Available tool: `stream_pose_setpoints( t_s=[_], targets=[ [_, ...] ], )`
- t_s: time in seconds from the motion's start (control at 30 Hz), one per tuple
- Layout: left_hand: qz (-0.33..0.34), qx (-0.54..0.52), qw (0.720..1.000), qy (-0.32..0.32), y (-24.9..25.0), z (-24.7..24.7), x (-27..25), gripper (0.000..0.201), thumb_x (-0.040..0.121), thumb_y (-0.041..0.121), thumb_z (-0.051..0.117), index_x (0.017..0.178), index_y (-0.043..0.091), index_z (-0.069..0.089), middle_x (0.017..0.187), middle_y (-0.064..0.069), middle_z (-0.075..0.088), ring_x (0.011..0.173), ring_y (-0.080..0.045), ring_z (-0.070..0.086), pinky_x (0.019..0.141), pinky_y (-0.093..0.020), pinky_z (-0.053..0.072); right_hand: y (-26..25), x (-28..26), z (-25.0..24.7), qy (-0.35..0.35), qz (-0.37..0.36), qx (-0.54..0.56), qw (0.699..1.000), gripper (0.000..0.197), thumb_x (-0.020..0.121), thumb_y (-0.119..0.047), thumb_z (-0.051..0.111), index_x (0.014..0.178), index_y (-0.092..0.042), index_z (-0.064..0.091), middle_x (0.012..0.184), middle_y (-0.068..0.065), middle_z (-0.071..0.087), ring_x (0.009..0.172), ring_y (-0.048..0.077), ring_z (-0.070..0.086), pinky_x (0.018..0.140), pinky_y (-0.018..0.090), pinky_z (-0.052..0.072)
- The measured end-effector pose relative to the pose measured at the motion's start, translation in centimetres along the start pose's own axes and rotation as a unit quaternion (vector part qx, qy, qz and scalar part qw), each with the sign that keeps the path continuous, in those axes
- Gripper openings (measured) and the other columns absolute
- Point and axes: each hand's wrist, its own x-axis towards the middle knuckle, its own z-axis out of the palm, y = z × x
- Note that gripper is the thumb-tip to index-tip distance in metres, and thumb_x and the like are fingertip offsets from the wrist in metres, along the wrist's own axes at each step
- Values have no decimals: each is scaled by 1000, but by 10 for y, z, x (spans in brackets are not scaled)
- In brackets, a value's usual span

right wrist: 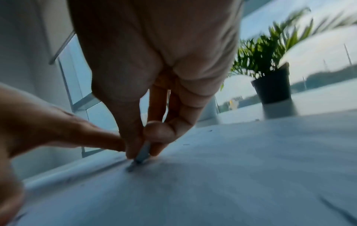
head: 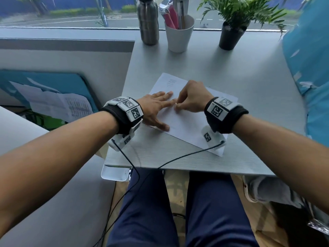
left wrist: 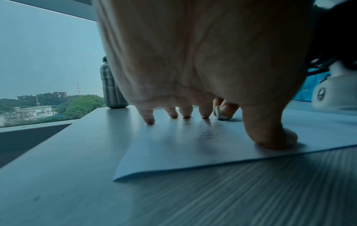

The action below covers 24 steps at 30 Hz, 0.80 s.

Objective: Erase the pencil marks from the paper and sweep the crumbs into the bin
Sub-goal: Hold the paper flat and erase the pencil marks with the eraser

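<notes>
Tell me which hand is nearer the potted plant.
Right. The right hand, pinching an eraser, works mid-sheet on the paper, on the potted plant's side; the left hand presses the sheet's left edge, farther away.

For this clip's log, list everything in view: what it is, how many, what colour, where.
paper: one, white, angled on the table, faint pencil marks at its far corner
eraser: one, pale, tip on the paper
table: one, grey
bottle: one, steel, far edge of the table
cup: one, white, right of the bottle, holds pink and pale items
plant: one, green in a black pot, right of the cup
printed sheets: several, white, on a blue surface left of the table
cables: two, black, running off the near edge
left hand: flat, fingers spread, presses the paper
right hand: pinch grip on the eraser
</notes>
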Motion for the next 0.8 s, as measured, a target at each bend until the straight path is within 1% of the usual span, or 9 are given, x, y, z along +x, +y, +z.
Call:
stream_pose_setpoints(
  t_s=[0.1,0.17,0.23,0.3,0.4,0.5,0.63,0.73,0.8],
  targets=[
    [-1,-6,1000,4,-1,2,-2,113,71,77,59,154,33,-3,162,2,-14,149,-21,-9,121,-46,7,-14,-11,12,-46,-46,-7,998,5,67,-20,78,65,-16,75,61,-6,63,55,4,47,64,12,36],
    [-3,-4,1000,1,0,2,-1,112,72,76,59,154,33,-4,162,2,-15,149,-20,-10,121,-45,6,-7,-5,8,-35,-28,-7,999,9,69,-22,78,72,-14,78,65,-3,68,58,5,51,55,4,31],
    [-4,-3,1000,1,2,1,-1,111,74,75,59,154,33,-5,161,2,-17,149,-20,-10,121,-45,5,1,2,2,16,5,4,1000,11,71,-23,77,76,-13,79,71,4,73,63,9,55,59,10,35],
    [-3,-9,1000,1,1,2,-3,112,73,76,58,154,33,-5,161,2,-18,149,-20,-11,121,-46,5,-6,-3,7,4,-16,12,1000,6,67,-17,76,69,-12,77,63,1,69,56,7,53,62,16,38],
    [-3,-20,1000,-1,1,2,-2,112,73,76,60,154,35,-5,161,3,-18,149,-19,-12,121,-47,4,-12,-9,11,-38,-41,2,998,5,67,-17,77,70,-13,78,62,-5,65,54,4,51,57,7,33],
    [-7,-26,1000,-6,4,-1,-2,111,74,73,61,154,34,-5,161,3,-19,149,-19,-13,121,-47,3,-2,1,4,15,9,18,1000,10,68,-20,77,77,-14,80,72,2,74,66,9,61,62,15,43],
    [-7,-33,999,-1,0,3,-4,113,72,75,61,154,33,-4,161,4,-17,149,-18,-13,121,-47,2,-15,-10,13,-48,-37,1,998,7,66,-18,79,71,-12,78,58,-11,61,54,3,51,54,5,36],
    [-6,-34,999,-8,2,2,-2,113,73,74,61,154,33,-7,161,4,-20,149,-18,-14,121,-48,2,-3,2,4,-2,8,13,1000,13,67,-23,81,77,-15,80,70,3,73,60,7,56,60,15,41],
    [-7,-40,999,-7,3,1,-3,113,73,74,61,154,34,-7,161,4,-20,148,-18,-15,121,-48,2,-7,0,8,-13,3,18,1000,10,66,-22,81,73,-15,78,69,1,72,56,3,54,56,11,38]
  ],
)
